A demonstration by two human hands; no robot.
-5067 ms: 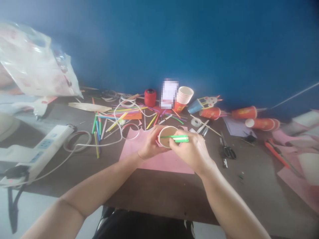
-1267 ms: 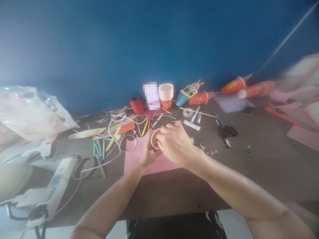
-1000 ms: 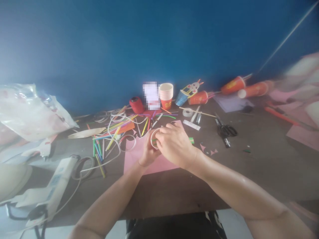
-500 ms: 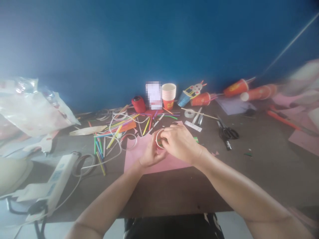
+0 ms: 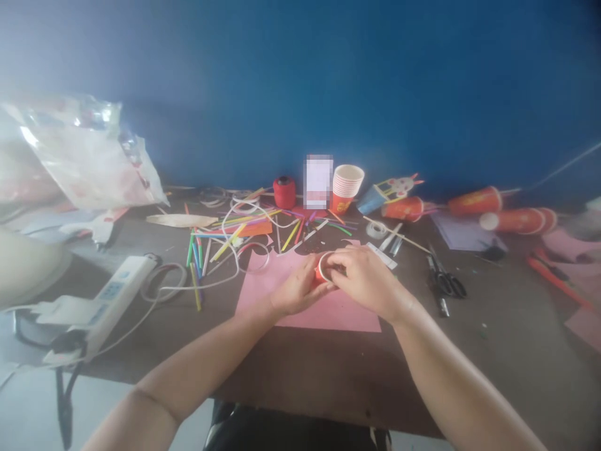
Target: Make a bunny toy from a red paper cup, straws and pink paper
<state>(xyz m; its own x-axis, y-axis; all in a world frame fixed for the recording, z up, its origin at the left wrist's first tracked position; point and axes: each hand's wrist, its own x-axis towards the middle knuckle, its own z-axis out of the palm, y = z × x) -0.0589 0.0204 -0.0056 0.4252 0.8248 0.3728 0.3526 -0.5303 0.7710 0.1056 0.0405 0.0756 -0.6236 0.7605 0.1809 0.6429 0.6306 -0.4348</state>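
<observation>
Over a pink sheet of paper (image 5: 267, 300), my left hand (image 5: 298, 289) is wrapped around a small red paper cup (image 5: 318, 273). The cup lies on its side, its white rim turned toward my right hand (image 5: 369, 279). My right fingers are curled in at the cup's mouth. What they pinch, if anything, is hidden inside. Behind my hands stands a stack of red and white paper cups (image 5: 347, 185).
Left lie coloured sticks (image 5: 235, 241), a white cable, a power strip (image 5: 115, 300) and a glue gun (image 5: 101, 228). Rightward are a tape roll (image 5: 375, 230), black scissors (image 5: 448, 282) and red cup crafts (image 5: 476, 200). A red spool (image 5: 284, 192) stands near the blue wall.
The view has shifted, so the table things appear further right. My hands still hold the cup; its red side now shows more, and the green bit seen inside it is out of sight.
</observation>
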